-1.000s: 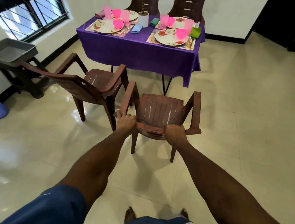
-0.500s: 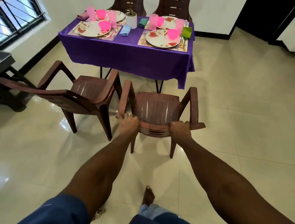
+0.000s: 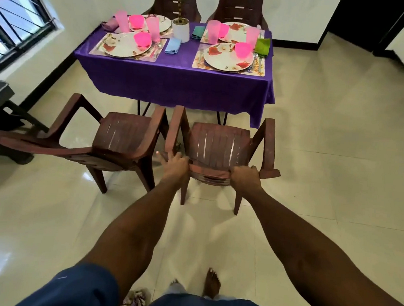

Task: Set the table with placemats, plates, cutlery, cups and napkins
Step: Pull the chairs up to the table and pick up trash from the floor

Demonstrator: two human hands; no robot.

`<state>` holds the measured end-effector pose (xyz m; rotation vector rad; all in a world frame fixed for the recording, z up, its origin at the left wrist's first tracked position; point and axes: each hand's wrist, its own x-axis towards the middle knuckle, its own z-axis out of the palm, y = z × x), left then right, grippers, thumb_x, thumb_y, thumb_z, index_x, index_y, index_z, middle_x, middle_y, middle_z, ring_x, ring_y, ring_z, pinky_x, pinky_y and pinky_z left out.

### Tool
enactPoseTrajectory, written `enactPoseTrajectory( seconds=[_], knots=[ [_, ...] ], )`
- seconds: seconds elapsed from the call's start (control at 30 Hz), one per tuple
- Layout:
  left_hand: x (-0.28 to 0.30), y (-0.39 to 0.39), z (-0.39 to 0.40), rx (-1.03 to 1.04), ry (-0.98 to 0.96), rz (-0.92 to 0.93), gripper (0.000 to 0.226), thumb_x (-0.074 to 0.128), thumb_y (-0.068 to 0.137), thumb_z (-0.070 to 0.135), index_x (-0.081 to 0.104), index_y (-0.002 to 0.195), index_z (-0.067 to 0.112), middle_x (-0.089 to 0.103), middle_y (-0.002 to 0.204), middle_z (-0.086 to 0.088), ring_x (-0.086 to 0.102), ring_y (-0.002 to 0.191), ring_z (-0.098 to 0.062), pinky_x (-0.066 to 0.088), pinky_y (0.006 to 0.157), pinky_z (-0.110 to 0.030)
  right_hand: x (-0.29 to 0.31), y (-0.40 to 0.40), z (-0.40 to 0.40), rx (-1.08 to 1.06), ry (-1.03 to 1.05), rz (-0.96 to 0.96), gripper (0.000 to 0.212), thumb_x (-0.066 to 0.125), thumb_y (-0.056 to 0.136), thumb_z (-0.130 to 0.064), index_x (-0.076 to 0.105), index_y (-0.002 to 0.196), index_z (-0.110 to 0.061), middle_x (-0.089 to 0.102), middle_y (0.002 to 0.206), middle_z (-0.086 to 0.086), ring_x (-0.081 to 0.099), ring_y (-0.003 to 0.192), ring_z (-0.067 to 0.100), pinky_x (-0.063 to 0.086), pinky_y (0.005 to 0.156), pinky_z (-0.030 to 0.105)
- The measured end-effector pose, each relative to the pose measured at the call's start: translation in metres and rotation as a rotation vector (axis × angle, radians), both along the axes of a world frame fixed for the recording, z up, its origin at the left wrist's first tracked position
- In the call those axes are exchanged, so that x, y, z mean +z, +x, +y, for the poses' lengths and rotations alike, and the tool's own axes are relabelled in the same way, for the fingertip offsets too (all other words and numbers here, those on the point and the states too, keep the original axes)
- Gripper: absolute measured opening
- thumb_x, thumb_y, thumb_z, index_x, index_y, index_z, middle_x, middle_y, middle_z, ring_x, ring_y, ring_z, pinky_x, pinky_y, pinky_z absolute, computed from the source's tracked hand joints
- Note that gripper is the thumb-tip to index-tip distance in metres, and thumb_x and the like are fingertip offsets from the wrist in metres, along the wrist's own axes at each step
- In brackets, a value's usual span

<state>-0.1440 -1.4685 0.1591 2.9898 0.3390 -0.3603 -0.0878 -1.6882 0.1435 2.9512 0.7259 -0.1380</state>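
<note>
Both arms reach forward to a brown plastic chair that stands on the cream tiled floor, facing the near edge of the table with its front just under the hanging purple cloth. The right hand curls over the top of the chair's backrest near its right end and holds it. The left hand rests at the backrest's left end with its fingers stretched out toward the left armrest; whether the thumb hooks the rail I cannot tell.

A second brown chair stands just beside the first on its left, turned at an angle to the table, the two armrests close together.

The tabletop carries four settings. At the near left corner a floral plate lies on a placemat with a pink bowl on its far right rim. At the near right corner another floral plate lies on its placemat, a pink bowl on it and cutlery along its right side. A blue napkin lies between the two near settings and a green napkin sits by the right edge. Two more plates with tall pink cups stand along the far edge, with a white plant pot in the middle of that edge. Two more chairs stand behind the far edge
</note>
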Motion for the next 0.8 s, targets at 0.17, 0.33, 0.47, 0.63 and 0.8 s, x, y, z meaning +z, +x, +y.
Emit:
enactPoseTrajectory(
  seconds=[0.17,0.33,0.47,0.63,0.8],
  knots=[
    [0.000,0.013,-0.003,-0.001,0.017,0.029,0.047,0.063,0.088,0.020,0.053,0.133,0.028,0.047,0.135,-0.009,0.023,0.141,-0.041,-0.001,0.108,-0.077,-0.001,0.009,-0.001,-0.039,-0.076,0.015,0.018,0.058,0.090,-0.023,0.065,0.107,-0.022,0.071,0.096,0.001,0.068,0.090,0.026,0.046,0.083,0.036],
    [-0.004,0.017,0.010,-0.043,0.019,0.012,0.046,0.060,0.089,0.017,0.052,0.134,0.026,0.048,0.134,-0.008,0.025,0.141,-0.039,-0.002,0.109,-0.076,0.001,0.002,0.013,-0.125,-0.088,0.013,0.018,0.061,0.088,-0.022,0.068,0.105,-0.025,0.072,0.096,0.000,0.067,0.093,0.024,0.042,0.087,0.038],
    [-0.011,0.019,0.015,-0.047,-0.012,0.007,0.041,0.061,0.090,0.024,0.054,0.130,0.027,0.048,0.133,-0.007,0.025,0.140,-0.039,-0.003,0.108,-0.076,0.006,-0.002,0.018,-0.193,-0.093,0.032,0.023,0.059,0.089,-0.017,0.066,0.111,-0.020,0.069,0.110,0.004,0.059,0.109,0.027,0.038,0.097,0.044],
    [-0.012,0.014,0.022,-0.093,-0.078,0.010,0.058,0.063,0.087,0.038,0.042,0.139,0.025,0.038,0.142,-0.009,0.016,0.143,-0.038,-0.007,0.109,-0.074,0.016,-0.015,0.027,-0.318,-0.073,0.052,0.034,0.058,0.091,-0.018,0.056,0.125,-0.015,0.060,0.125,0.012,0.051,0.120,0.032,0.035,0.103,0.045],
    [-0.021,-0.015,0.023,-0.144,-0.031,-0.043,0.088,0.055,0.092,0.044,0.000,0.156,0.019,-0.009,0.163,-0.013,-0.018,0.148,-0.036,-0.019,0.112,-0.061,0.006,-0.039,0.027,-0.240,0.021,-0.003,0.067,0.066,0.083,-0.025,0.036,0.141,-0.008,0.042,0.143,0.019,0.039,0.131,0.035,0.028,0.112,0.046]
  ],
)
